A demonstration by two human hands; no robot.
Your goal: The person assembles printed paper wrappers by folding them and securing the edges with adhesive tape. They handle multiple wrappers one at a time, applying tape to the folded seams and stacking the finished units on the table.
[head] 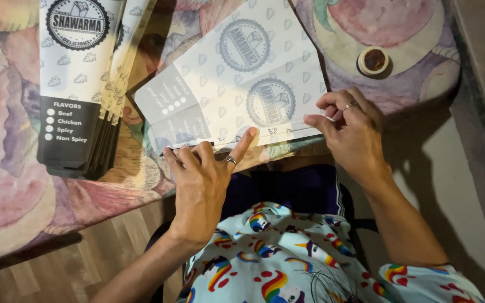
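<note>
Flat white paper sleeve (237,84), grey round stamps and leaf pattern, dark band at one end, lying on flowered tablecloth (7,185) near edge. Left hand (200,179) pressing near edge, fingers spread; right hand (352,132) pinching corner. Stack of sleeves (79,84) left.

The stack of folded cartons (82,84) runs off the top edge; the flat sheet's (237,78) near edge hides under both hands — fingertips too.
</note>
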